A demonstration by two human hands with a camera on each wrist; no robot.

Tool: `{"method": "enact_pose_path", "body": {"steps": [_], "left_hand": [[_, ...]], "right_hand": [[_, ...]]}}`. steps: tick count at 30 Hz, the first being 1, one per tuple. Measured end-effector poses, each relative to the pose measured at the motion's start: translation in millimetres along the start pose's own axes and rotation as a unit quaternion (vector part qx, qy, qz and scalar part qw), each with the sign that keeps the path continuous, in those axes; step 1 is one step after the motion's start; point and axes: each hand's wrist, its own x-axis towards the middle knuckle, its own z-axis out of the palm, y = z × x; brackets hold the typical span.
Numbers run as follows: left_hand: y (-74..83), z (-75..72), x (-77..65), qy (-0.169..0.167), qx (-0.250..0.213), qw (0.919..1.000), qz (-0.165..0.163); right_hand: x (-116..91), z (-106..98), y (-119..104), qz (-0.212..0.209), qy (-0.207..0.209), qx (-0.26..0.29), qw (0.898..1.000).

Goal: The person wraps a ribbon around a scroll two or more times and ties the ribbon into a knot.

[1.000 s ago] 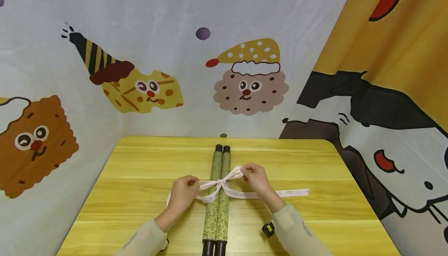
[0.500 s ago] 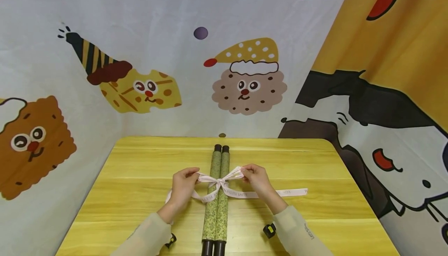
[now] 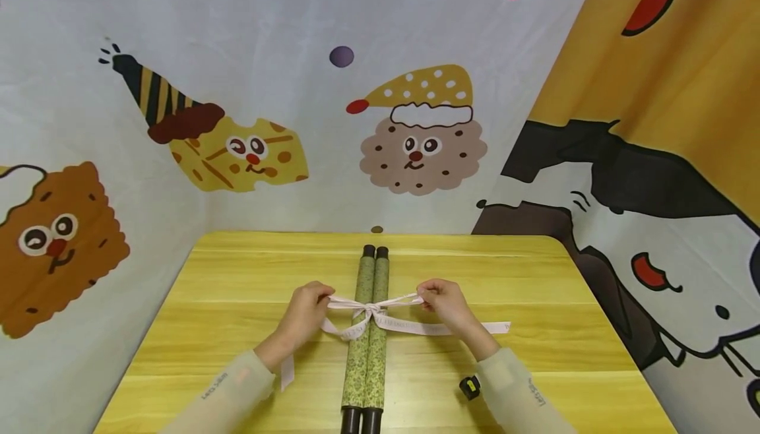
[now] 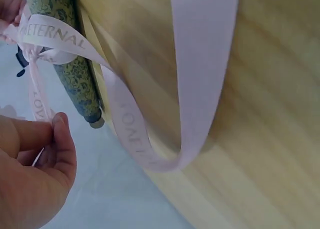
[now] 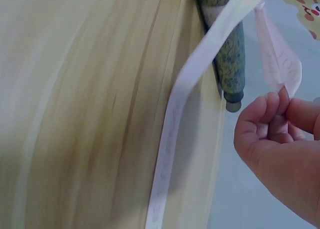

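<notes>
Two green patterned scrolls (image 3: pixel 365 368) with dark end knobs lie side by side on the table. A pale pink ribbon (image 3: pixel 415 327) with printed lettering is tied round their middle in a bow. My left hand (image 3: pixel 303 315) pinches the bow's left loop between thumb and fingertips. On the other side, my right hand (image 3: pixel 448 305) pinches the right loop, drawn narrow in the head view. One ribbon tail (image 5: pixel 170 124) stretches right beneath the right hand; the other tail (image 4: pixel 205 64) curves below the left hand and forearm.
The wooden table (image 3: pixel 522 269) has rounded far corners. Behind it hangs a white cloth (image 3: pixel 267 78) with cartoon prints, and an orange cloth (image 3: pixel 700 71) is at the right. A small black-and-yellow object (image 3: pixel 470 388) shows beside the right sleeve.
My hands have moved farther apart, and both loops look longer and narrower. The right tail's end has shifted left. The left tail now shows hanging below my left forearm.
</notes>
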Motion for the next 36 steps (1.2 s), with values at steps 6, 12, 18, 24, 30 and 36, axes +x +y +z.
{"method": "enact_pose_path", "body": {"steps": [6,12,18,24,30,36], "left_hand": [[-3.8,-5.6,5.2,-0.046,0.152,0.9781,0.134],[-6.7,-12.0,10.4,-0.09,0.343,0.8903,0.286],[-14.3,-12.9,12.5,-0.114,0.382,0.8612,0.315],[-24.0,-11.5,14.3,-0.113,0.374,0.8649,0.315],[-30.8,-10.6,15.3,-0.099,0.316,0.9029,0.275],[-35.9,-13.8,12.1,-0.089,0.207,0.9513,0.21]], "right_hand": [[3,-11,4,-0.028,-0.035,-0.059,0.997],[1,-17,5,-0.04,-0.059,-0.094,0.993],[-1,-21,9,-0.059,-0.073,-0.15,0.984],[-2,-24,20,-0.095,-0.08,-0.226,0.966],[-3,-24,25,-0.114,-0.081,-0.246,0.959],[-5,-23,23,-0.131,-0.097,-0.263,0.951]]}}
